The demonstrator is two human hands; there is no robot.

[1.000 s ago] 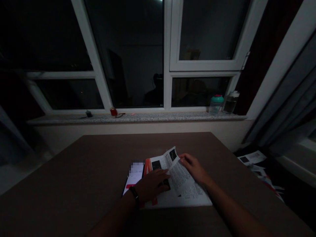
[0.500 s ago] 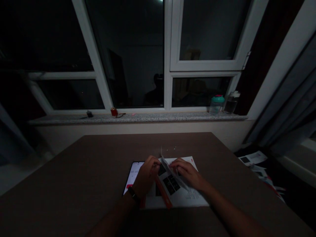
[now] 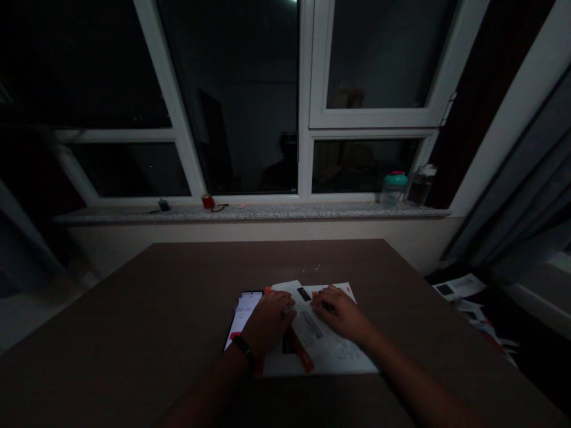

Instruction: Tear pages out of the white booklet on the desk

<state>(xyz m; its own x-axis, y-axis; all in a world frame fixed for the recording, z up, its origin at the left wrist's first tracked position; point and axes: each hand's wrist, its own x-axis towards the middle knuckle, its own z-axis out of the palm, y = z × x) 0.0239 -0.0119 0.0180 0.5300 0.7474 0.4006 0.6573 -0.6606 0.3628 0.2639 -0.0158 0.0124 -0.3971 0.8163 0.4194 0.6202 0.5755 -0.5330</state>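
Note:
A printed white leaflet [image 3: 332,353] with black pictures and orange strips lies on the brown table [image 3: 156,309]. My left hand [image 3: 267,324], with a dark wristband, rests on its left part, fingers curled down onto a folded flap [image 3: 306,326]. My right hand [image 3: 341,312] presses flat on the upper right of the paper, fingers stretched toward the left hand. A phone [image 3: 244,315] with a lit screen lies just left of my left hand.
A stone window sill [image 3: 250,212] runs behind the table, with a teal-lidded jar [image 3: 393,188], a clear bottle [image 3: 419,184] and a small red thing [image 3: 206,201]. Loose papers [image 3: 464,294] lie on the floor at right, beside grey curtains [image 3: 526,196].
The raised flap of the leaflet has been folded over to the left and now lies flat. Both hands came together over it and now press it down.

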